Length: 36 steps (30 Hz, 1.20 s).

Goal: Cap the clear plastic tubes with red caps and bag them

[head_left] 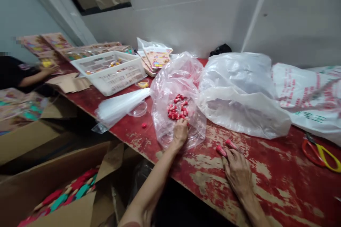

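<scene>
My left hand reaches into a clear plastic bag, its fingers drawn together at the edge of a pile of small red-ended pieces. The fingertips are partly hidden there, so what they grip cannot be made out. On the worn red table lies my right hand, fingers stretched out. Two small tube-like pieces, one red and one pinkish, lie at its fingertips. A single small red piece sits left of the bag.
Left of the bag are clear plastic sleeves, a round clear lid and a white basket. A white sack and red-and-yellow scissors lie to the right. Open cartons stand below left; another person's arm shows beyond.
</scene>
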Each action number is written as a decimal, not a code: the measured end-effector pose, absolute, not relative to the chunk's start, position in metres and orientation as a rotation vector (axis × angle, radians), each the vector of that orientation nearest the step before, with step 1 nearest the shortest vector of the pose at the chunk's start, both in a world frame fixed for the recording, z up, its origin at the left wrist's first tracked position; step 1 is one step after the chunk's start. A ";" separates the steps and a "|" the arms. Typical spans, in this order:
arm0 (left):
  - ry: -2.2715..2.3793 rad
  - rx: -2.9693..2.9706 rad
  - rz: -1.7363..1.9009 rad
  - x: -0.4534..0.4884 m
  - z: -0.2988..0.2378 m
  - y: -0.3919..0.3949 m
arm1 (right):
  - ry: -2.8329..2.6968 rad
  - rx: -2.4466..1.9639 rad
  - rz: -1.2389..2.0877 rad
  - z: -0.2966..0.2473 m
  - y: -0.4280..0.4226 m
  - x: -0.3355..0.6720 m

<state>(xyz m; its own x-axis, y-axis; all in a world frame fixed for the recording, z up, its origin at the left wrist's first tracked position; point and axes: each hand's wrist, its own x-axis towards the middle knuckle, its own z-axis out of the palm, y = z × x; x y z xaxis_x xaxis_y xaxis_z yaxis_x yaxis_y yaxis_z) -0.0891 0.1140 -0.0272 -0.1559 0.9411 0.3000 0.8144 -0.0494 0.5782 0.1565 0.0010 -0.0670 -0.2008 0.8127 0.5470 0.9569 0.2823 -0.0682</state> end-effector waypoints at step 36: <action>2.558 1.806 1.032 -0.193 0.008 0.063 | -2.072 -1.581 -0.365 -0.077 0.003 0.160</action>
